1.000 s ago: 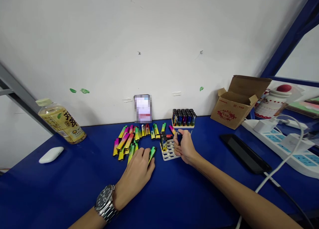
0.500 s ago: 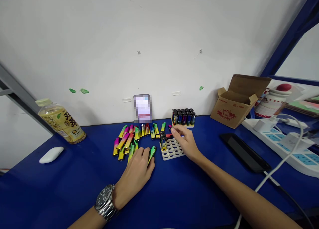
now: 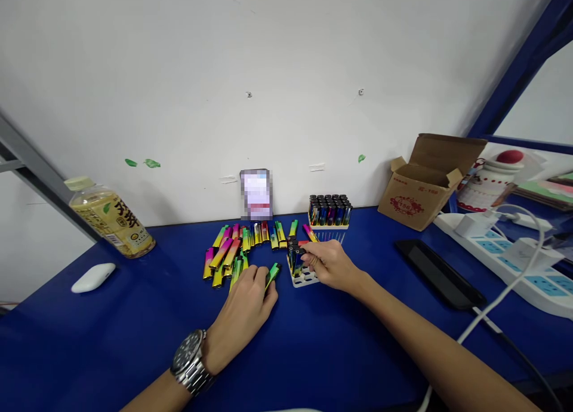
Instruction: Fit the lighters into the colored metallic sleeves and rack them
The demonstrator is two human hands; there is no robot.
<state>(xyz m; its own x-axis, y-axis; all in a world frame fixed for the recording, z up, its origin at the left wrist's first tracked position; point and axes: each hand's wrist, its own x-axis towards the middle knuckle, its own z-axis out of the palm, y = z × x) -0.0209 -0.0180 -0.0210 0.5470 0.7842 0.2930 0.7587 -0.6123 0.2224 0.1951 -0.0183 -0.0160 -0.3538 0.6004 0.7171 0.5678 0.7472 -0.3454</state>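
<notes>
My left hand (image 3: 250,295), with a steel watch on its wrist, is closed around a green-and-yellow lighter (image 3: 273,273) at the right side of a loose lighter pile (image 3: 228,251). With fingers pinched, my right hand (image 3: 329,264) is over the white perforated tray (image 3: 308,279). Its fingertips are at the top of a dark blue lighter (image 3: 299,263) standing in the tray's near left part. Other dark lighters (image 3: 291,251) stand beside it along the left side. My hand covers much of the tray. A pink-and-yellow lighter (image 3: 310,233) lies just behind it.
A filled lighter tray (image 3: 331,224) stands by the wall, left of an open cardboard box (image 3: 412,197). A phone (image 3: 256,194) leans on the wall. At left are a drink bottle (image 3: 110,218) and a white case (image 3: 93,278); at right, a black phone (image 3: 439,274) and a power strip (image 3: 505,251).
My right hand has moved toward me from the tray's far side to its near left part, where another dark blue lighter now stands. My left hand has stayed in place.
</notes>
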